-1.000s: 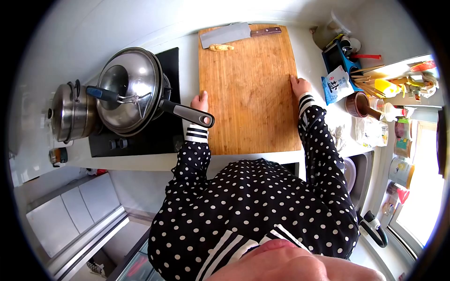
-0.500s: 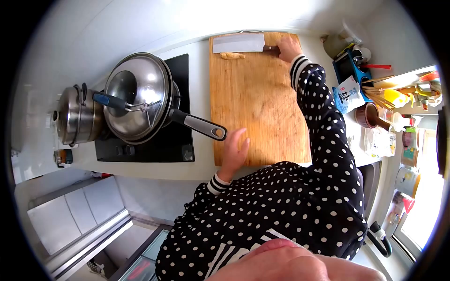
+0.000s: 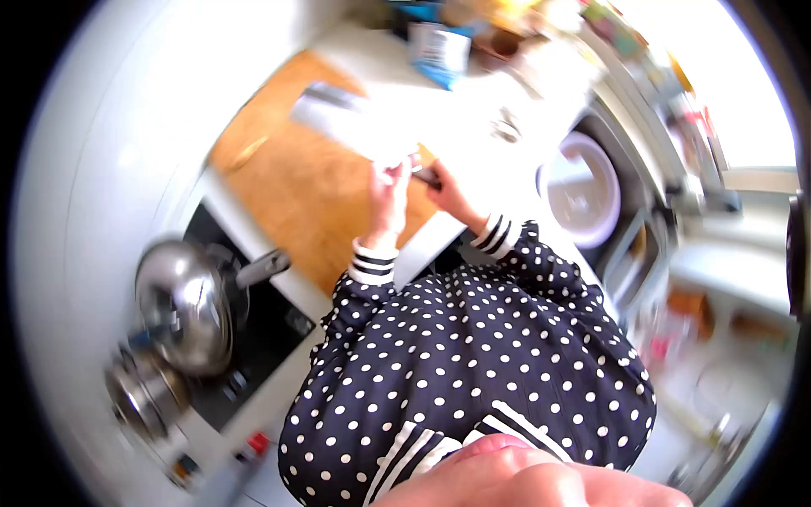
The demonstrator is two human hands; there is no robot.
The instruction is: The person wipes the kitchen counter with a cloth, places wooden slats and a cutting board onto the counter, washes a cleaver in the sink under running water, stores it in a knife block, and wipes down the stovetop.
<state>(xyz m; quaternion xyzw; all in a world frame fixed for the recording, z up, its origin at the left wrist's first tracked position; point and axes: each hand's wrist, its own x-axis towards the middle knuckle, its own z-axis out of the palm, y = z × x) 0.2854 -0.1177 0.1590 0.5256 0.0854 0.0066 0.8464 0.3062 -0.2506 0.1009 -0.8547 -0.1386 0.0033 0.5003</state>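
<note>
My right hand (image 3: 452,190) is wrapped round the dark handle of the cleaver (image 3: 334,111), whose wide blade points up and left above the wooden cutting board (image 3: 296,186). Close beside it, my left hand (image 3: 389,196) is at the lower edge of the blade near the handle; blur hides whether its fingers grip the blade. A piece of ginger (image 3: 249,152) lies near the board's far left edge.
A lidded wok (image 3: 182,304) and a steel pot (image 3: 148,393) stand at the left by the black stove (image 3: 270,346). On the right a white basin (image 3: 583,190) sits in the sink. A blue-white bag (image 3: 439,52) lies on the counter behind.
The view has turned to the right, towards the sink. My right hand has taken the cleaver off the board and brought it closer; my left hand has moved up beside it.
</note>
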